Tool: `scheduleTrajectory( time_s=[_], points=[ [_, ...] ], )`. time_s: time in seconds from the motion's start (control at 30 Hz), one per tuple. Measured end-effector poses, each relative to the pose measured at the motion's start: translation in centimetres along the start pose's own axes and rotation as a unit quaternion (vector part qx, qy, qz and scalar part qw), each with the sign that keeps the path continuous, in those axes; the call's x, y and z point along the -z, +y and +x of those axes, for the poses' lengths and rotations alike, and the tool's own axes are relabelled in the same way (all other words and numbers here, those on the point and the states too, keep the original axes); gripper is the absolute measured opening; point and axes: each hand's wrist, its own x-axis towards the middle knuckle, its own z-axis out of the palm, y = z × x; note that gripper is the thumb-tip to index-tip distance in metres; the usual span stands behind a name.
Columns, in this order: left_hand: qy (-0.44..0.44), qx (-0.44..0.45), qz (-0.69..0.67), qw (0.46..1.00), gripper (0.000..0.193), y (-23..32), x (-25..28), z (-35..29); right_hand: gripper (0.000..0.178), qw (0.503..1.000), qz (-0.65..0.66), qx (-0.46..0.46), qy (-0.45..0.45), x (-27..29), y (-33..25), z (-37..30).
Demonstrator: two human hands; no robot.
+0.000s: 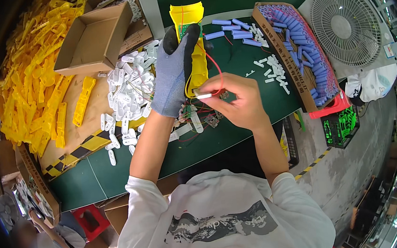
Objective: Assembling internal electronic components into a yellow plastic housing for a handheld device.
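Glove [167, 98] of grey-blue cloth covers your left hand [172, 71], which is clamped around the long yellow shell [198, 67] in the upper middle of the frame; perhaps you grip it by its sides so that its hollow face stays open to your other hand. Your bare right hand [236, 96] has thumb and finger closed together on a small white piece [203, 95], just beside the lower end of the shell. A red wire [217, 65] makes a loose bow above these fingers, and I judge that you pinch so lightly in order not to pull it. The heap of white casings [130, 85] left of centre and the blue cylinders [242, 35] right of centre lie near both hands, probably for short reaching. About materials: the shell seems to be smooth, glossy plastic, shaped like a trough, with a green circuit board [183, 28] inside its upper part. The white casings are rounded and oblong, while the cylinders look even and matt, and many more of them fill a cardboard box [272, 38] at the upper right. Under your hands the green tabletop [249, 107] is flat and slightly shiny.
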Motion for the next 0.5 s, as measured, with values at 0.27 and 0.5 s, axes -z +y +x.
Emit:
scheduleTrajectory(
  time_s=[0.27,0.5],
  points=[
    [0.014,0.037,-0.039,0.998,0.029,0.1,-0.2,-0.3,0.019,0.986,0.058,-0.087,0.134,-1.9,0.3,-1.0],
    [0.012,0.011,-0.097,0.995,0.033,-0.4,-0.5,-0.9,0.049,0.917,0.234,-0.226,0.232,-3.5,1.5,-1.0]
  ],
)
